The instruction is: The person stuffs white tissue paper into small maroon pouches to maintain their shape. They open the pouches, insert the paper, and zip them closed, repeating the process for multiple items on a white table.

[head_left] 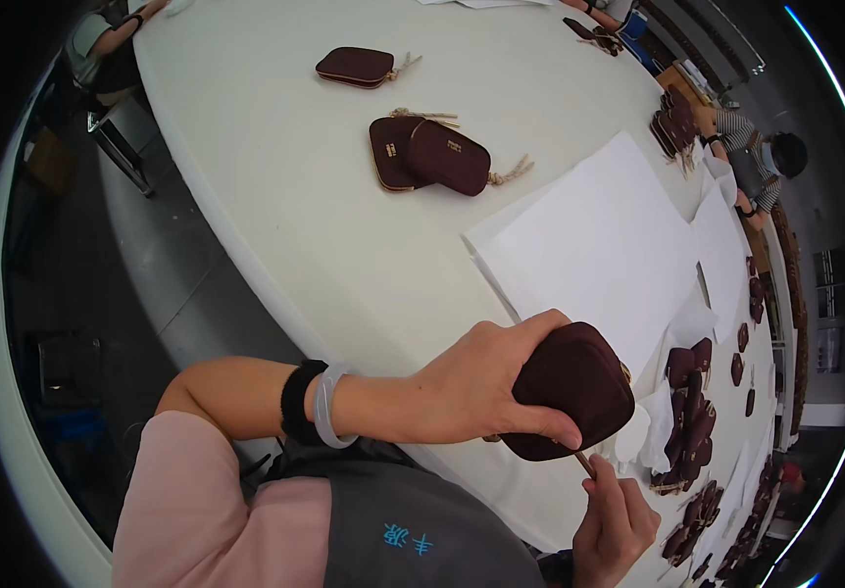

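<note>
A dark maroon zip pouch [579, 387] with rounded corners is gripped by my left hand [472, 377], its thumb across the near face and the fingers hidden behind. My right hand [617, 524] is closed below the pouch, pinching a thin brown stick-like piece [586, 463]. The piece reaches the pouch's lower edge beside my left thumb; I cannot tell whether it is a tool or a zip pull. Further off on the white table, two overlapping maroon pouches [452, 159] lie with pale cord pulls, and a single pouch [356, 67] rests beyond them.
Large white paper sheets [589, 250] cover the table right of centre. A heap of maroon pouches [689, 416] lies to the right beside crumpled white tissue [656, 431], with more pouches [697, 514] nearer. Across the table a person [751, 162] handles pouches; another person [99, 44] is at far left.
</note>
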Tool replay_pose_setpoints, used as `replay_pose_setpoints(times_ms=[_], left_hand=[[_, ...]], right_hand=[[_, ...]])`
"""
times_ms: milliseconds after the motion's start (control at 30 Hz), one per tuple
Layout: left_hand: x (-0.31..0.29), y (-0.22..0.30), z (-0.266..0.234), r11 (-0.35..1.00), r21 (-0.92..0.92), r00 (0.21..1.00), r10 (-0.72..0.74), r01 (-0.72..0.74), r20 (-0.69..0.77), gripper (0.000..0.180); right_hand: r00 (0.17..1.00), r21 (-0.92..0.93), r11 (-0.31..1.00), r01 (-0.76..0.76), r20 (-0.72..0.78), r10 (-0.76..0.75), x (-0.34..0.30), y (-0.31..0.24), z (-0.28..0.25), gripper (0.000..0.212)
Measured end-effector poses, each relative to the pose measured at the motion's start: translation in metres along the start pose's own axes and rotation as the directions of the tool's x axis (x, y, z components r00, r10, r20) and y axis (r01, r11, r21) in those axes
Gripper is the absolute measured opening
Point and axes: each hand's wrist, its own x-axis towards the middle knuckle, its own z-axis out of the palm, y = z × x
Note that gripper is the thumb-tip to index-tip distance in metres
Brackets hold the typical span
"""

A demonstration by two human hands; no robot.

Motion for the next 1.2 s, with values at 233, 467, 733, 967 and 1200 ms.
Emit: replay_pose_setpoints(times_ms=[233, 467, 733, 967, 1200], left_hand=[[-0.005, 0.002, -0.008, 0.990, -0.138, 0.997, -0.008, 0.019, 0.081, 0.078], [-0.006, 0.007, 0.000, 0.943, -0.260, 0.975, 0.219, -0.206, 0.025, 0.081], [-0.004, 0.007, -0.001, 0.988, -0.009, 0.986, 0.154, -0.154, 0.067, 0.080], [-0.005, 0.007, -0.006, 0.988, 0.106, 0.987, 0.097, -0.111, 0.130, 0.078], [-0.011, 0.018, -0.006, 0.943, -0.200, 0.937, 0.300, -0.264, 0.177, 0.073]], right_hand=[[0.983, 0.240, 0.956, -0.166, -0.035, 0.179, 0.004, 0.020, 0.027, 0.012], [0.981, 0.404, 0.908, -0.113, -0.099, 0.167, 0.004, 0.044, 0.023, 0.018], [0.988, 0.135, 0.990, -0.045, -0.139, 0.064, -0.007, 0.040, 0.020, 0.016], [0.991, 0.045, 0.998, -0.048, -0.126, 0.053, -0.009, 0.032, 0.029, 0.016], [0.958, 0.330, 0.944, -0.020, -0.264, 0.113, -0.022, 0.048, 0.045, 0.017]])
